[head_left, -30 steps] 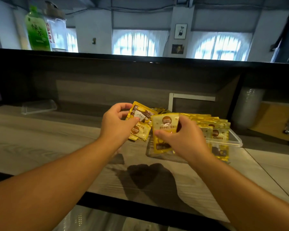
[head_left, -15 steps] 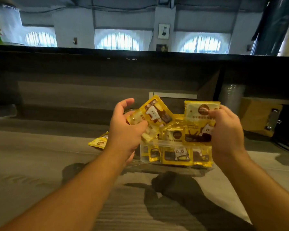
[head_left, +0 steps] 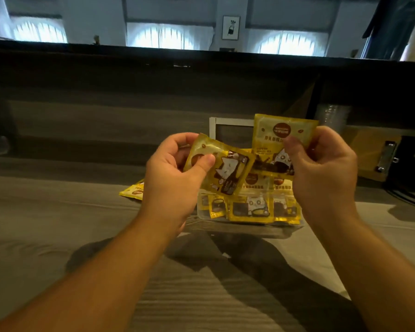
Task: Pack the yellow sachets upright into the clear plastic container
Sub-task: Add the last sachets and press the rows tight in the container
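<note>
My left hand [head_left: 175, 178] pinches a tilted yellow sachet [head_left: 228, 171] with a white cat print. An upright yellow sachet [head_left: 283, 135] is gripped by my right hand [head_left: 321, 168], just right of the first. Both are held above the clear plastic container [head_left: 203, 215] on the wooden table, apart from it. Inside the container several yellow sachets [head_left: 249, 207] stand upright in a row. More loose sachets [head_left: 133, 191] lie flat on the table behind my left wrist, partly hidden.
A dark wooden back panel [head_left: 106, 121] rises behind the table [head_left: 58, 224]. A white frame [head_left: 225, 122] stands behind the container. At the right are a stack of clear cups [head_left: 332, 115] and a clipboard [head_left: 374, 152].
Both hands have come closer together over the container. The left sachet has turned to show its cat print, and the right sachet sits a little higher.
</note>
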Motion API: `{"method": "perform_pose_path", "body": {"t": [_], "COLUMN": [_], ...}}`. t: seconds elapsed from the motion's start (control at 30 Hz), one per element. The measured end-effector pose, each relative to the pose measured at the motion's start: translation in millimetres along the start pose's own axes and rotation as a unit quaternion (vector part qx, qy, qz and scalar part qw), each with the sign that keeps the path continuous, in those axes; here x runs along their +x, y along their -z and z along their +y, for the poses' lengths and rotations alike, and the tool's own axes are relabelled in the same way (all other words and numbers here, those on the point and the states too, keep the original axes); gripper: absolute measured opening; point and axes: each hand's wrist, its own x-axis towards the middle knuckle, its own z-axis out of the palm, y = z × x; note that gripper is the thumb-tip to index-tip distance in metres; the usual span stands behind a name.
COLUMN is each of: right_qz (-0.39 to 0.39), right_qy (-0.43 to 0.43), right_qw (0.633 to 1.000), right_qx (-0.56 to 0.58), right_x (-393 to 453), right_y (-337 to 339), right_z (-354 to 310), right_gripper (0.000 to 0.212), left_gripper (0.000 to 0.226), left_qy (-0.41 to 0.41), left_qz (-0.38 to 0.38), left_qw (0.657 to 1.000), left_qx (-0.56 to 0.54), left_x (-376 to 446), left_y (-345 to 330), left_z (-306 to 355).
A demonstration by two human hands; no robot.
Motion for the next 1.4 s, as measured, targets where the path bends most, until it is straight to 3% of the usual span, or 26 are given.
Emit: {"method": "perform_pose_path", "body": {"t": [0.33,0.5,0.63,0.7,0.87,1.1,1.27,1.4], "right_qz": [-0.143,-0.166,-0.134,-0.132,-0.192,-0.189,-0.235,-0.261], "right_qy": [-0.049,-0.054,0.005,0.0,0.061,0.066,0.076,0.063], "right_qw": [0.986,0.984,0.984,0.982,0.946,0.929,0.905,0.89], "right_qx": [0.072,0.033,-0.116,-0.135,-0.252,-0.312,-0.345,-0.369], "right_x": [-5.3,-0.9,-1.6,-2.2,-5.1,-8.1,-9.2,-8.1], "right_y": [-13.4,-6.1,-3.4,-3.7,-7.9,-10.4,-12.2,-11.2], "right_z": [-1.3,4.0,9.8,9.6,9.7,13.9,8.9,7.1], "right_gripper": [0.017,0.015,0.06,0.078,0.05,0.037,0.025,0.018], "left_gripper": [0.03,0.048,0.03,0.029,0.025,0.026,0.024,0.021], "left_qy": [-0.123,-0.188,-0.175,-0.153,-0.099,-0.061,-0.059,-0.039], "left_qz": [-0.059,-0.138,-0.187,-0.21,-0.236,-0.268,-0.303,-0.326], "left_qw": [0.98,0.933,0.912,0.898,0.864,0.815,0.775,0.778], "left_qx": [0.147,0.274,0.321,0.354,0.433,0.51,0.552,0.535], "left_x": [5.1,24.8,40.4,46.3,55.9,54.8,54.9,56.4], "left_y": [-18.4,-23.6,-26.3,-27.3,-26.6,-27.0,-29.1,-25.7], "left_z": [5.6,22.6,33.3,34.9,31.3,13.8,10.9,12.2]}}
